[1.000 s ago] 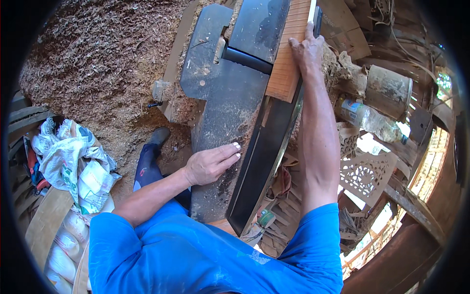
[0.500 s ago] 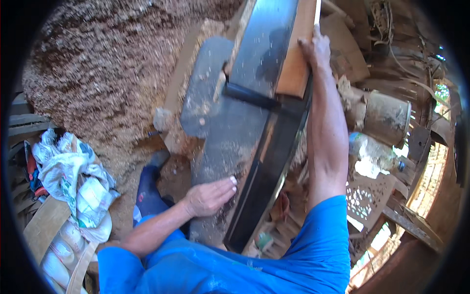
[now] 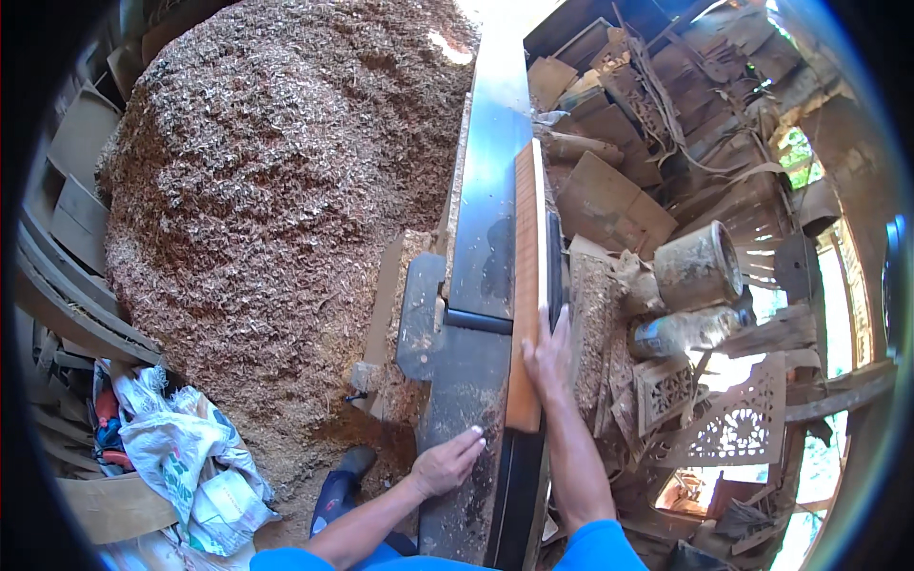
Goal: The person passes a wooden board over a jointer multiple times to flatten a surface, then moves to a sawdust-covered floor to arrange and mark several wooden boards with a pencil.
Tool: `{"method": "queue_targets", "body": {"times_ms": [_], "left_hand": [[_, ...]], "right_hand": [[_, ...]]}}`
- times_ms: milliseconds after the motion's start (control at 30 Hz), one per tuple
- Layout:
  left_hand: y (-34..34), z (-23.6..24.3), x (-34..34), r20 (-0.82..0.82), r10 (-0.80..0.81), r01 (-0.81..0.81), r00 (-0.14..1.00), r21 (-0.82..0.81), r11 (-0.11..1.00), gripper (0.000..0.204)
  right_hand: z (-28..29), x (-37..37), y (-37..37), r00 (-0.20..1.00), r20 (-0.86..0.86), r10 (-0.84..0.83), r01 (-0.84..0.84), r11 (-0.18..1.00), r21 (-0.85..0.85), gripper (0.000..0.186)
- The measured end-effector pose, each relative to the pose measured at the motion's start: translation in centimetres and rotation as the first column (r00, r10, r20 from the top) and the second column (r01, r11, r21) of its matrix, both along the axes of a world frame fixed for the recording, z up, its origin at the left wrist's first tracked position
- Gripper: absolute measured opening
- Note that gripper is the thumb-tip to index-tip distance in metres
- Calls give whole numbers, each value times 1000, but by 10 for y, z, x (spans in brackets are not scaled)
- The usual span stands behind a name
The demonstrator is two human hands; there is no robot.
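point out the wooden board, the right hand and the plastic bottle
Wooden board (image 3: 526,285), head view: middle of its brown face
Right hand (image 3: 549,366), head view: back of the hand
Plastic bottle (image 3: 692,329), head view: middle of its side

Heap of shavings (image 3: 286,190) ahead-left of left hand (image 3: 449,464); crumpled white sack (image 3: 186,447) farther left. Right of right hand (image 3: 549,360): dusty can (image 3: 698,266), bottle (image 3: 684,332), pierced panel (image 3: 738,392).

One left hand (image 3: 447,466) and one right hand (image 3: 549,362) it was! One board (image 3: 526,285) touching the right, one machine (image 3: 466,376) below both, one shavings heap (image 3: 276,209) beyond the left; past the right sat one bucket (image 3: 693,268), one bottle (image 3: 684,333), two cut-out panels (image 3: 767,381)!
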State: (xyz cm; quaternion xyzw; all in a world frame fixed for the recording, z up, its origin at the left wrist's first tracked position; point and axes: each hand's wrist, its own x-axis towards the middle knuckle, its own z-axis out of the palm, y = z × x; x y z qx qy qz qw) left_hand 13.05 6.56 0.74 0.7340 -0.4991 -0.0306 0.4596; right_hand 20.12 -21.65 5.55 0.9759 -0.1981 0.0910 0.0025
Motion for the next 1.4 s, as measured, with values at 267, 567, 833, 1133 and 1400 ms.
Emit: {"method": "queue_targets", "body": {"times_ms": [267, 567, 833, 1133, 1400], "left_hand": [[-75, 17, -39, -443, 167, -264, 881, -167, 950, 57], [-112, 11, -178, -538, 253, -351, 804, -85, 933, 59], [-154, 0, -108, -442, 343, -425, 829, -101, 899, 57], [-176, 8, -53, -511, 346, -439, 787, -70, 896, 57], [-184, 7, -36, -540, 332, -445, 773, -90, 891, 61]], "right_hand": [[31, -309, 172, 981, -160, -112, 130, 986, 106, 91], [34, -417, 226, 949, -233, -214, 234, 970, 60, 90], [37, -416, 227, 942, -256, -216, 245, 966, 87, 91], [39, -381, 210, 956, -227, -188, 227, 960, 162, 85], [33, -365, 198, 959, -229, -165, 212, 957, 198, 90]]}}
